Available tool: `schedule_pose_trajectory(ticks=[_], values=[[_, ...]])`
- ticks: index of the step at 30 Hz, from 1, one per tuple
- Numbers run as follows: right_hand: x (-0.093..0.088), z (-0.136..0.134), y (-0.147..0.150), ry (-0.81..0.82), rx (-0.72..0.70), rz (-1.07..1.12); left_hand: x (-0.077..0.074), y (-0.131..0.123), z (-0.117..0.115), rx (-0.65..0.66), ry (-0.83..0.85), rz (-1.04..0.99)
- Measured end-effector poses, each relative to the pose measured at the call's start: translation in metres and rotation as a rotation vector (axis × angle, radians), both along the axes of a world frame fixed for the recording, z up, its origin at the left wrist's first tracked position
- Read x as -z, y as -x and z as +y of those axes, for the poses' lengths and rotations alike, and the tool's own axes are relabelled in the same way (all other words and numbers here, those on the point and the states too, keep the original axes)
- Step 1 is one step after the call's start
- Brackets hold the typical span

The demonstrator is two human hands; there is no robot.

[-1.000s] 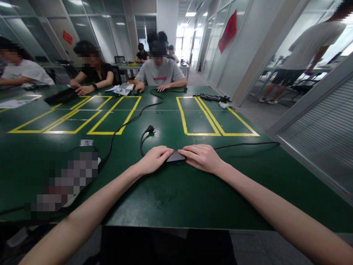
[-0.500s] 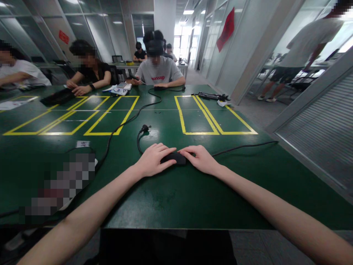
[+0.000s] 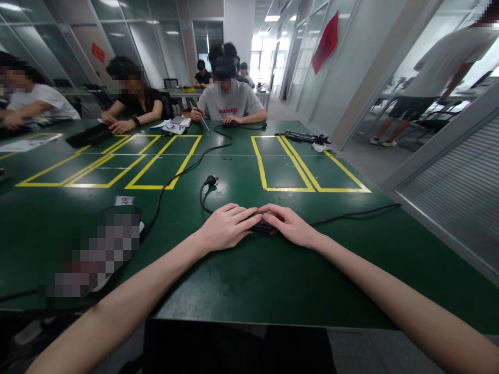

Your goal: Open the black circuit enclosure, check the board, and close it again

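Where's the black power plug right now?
Head view, centre: the black power plug lies on the green table just beyond the left hand, between the yellow tape rectangles.

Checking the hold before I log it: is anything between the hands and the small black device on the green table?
Nothing visible. The left hand and right hand both rest directly on the black device, fingers meeting over it; black cables lie out to each side.
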State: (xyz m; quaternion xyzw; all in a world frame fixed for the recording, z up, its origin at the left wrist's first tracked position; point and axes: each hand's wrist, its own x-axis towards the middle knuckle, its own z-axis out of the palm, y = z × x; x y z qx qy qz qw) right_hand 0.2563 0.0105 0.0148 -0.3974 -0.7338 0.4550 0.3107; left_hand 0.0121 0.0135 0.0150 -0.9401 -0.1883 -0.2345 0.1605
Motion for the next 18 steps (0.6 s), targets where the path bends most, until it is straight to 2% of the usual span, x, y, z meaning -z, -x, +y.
schedule_pose_trajectory(ticks=[4,7,9,13,16,18], values=[[0.0,-0.001,0.001,0.085,-0.052,0.046,0.0,0.0,0.001,0.016,0.014,0.002],[0.001,0.007,-0.007,0.029,0.018,0.032,-0.001,0.002,0.002,-0.009,0.027,-0.051],[0.002,0.018,-0.02,-0.066,0.151,0.004,-0.001,0.003,0.003,-0.023,0.04,-0.083],[0.004,0.047,-0.064,-0.306,0.55,-0.07,0.001,0.007,0.005,-0.001,0.132,-0.071],[0.002,0.063,-0.1,-0.39,0.828,-0.123,0.004,0.007,0.007,0.006,0.197,-0.059],[0.0,0.067,-0.121,-0.441,0.955,-0.173,0.006,0.007,0.007,0.006,0.226,-0.059]])
